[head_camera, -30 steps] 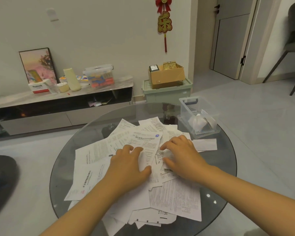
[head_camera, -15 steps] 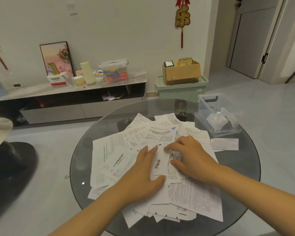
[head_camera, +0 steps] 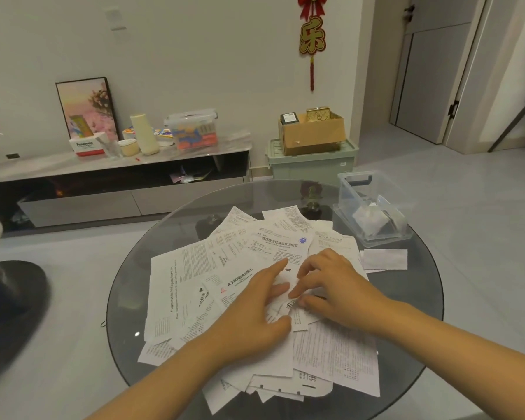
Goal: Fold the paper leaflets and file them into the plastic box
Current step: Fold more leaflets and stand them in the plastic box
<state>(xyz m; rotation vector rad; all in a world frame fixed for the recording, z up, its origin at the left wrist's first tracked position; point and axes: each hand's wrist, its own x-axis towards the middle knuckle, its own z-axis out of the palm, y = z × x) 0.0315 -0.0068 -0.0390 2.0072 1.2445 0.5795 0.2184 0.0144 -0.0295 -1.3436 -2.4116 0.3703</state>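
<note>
A round glass table (head_camera: 128, 298) carries a loose heap of paper leaflets (head_camera: 194, 268) spread over most of its middle, running from about 12 o'clock down to 6 o'clock. Bare glass shows as a band along the rim at 9 o'clock and again at 3 o'clock, and a wider bare patch lies at 11 o'clock behind the heap. At 6 o'clock some sheets reach almost to the table edge.

The left hand (head_camera: 249, 316) lies flat on the heap near the centre, fingers straight and slightly spread, the forefinger stretched toward 12 o'clock, pressing the sheets. The right hand (head_camera: 340, 286) sits just beside it toward 3 o'clock, its fingers curled and its fingertips pinching a small leaflet with a barcode (head_camera: 288, 307) between the two hands.

The clear plastic box (head_camera: 373, 207) stands open at 2 o'clock, close to the rim, with a few folded papers inside. A small folded slip (head_camera: 384, 259) lies on the glass just in front of it, apart from the heap.

Beyond the table a low cabinet (head_camera: 115, 177) runs along the wall at 10 o'clock, a green bin (head_camera: 312, 165) with a cardboard carton (head_camera: 312, 134) on top stands at 12 o'clock, and grey floor opens toward a doorway at 2 o'clock
</note>
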